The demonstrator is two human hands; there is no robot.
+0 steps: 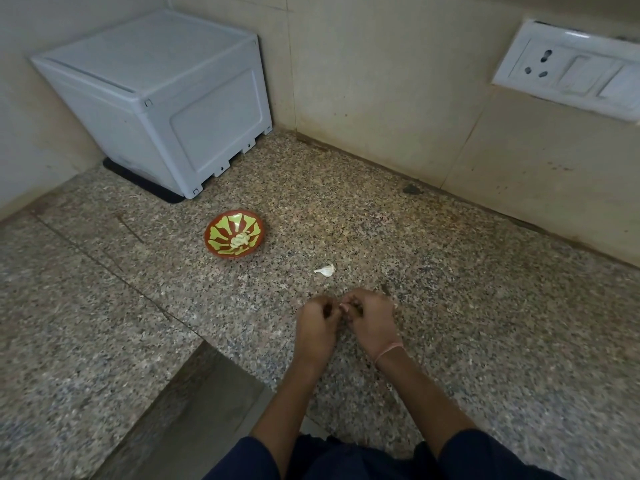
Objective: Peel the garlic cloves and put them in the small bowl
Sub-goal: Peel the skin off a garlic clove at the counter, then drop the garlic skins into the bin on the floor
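A person stands at a speckled granite worktop [450, 271], both hands drawn together low in the head view, at about 6 o'clock from the small bowl. The left hand [317, 327] and the right hand [372, 322] meet knuckle to knuckle, fingers [346, 306] curled inward around something small and pale — by the look of it a garlic clove being peeled, though most of it is hidden and I cannot tell how much skin remains. Both hands are closed in a pinch on it rather than spread.

The small bowl [221, 251], red-brown with green petals painted inside, sits at 10 o'clock from the hands, well apart from them. A few pale peeled cloves [240, 240] lie at its centre. At 12 o'clock from the hands, near them, 1 white garlic piece [325, 270] rests on the worktop; whether it is a whole clove or shed skin is hard to say.

A white plastic box [156, 98] stands in the far corner at 11 o'clock, and a wall socket panel [568, 71] hangs at 2 o'clock.

The step in hand appears to be the peeling itself. Next — my reading only — the bared clove wants carrying up-left and dropping into the bowl, then the white piece checked.
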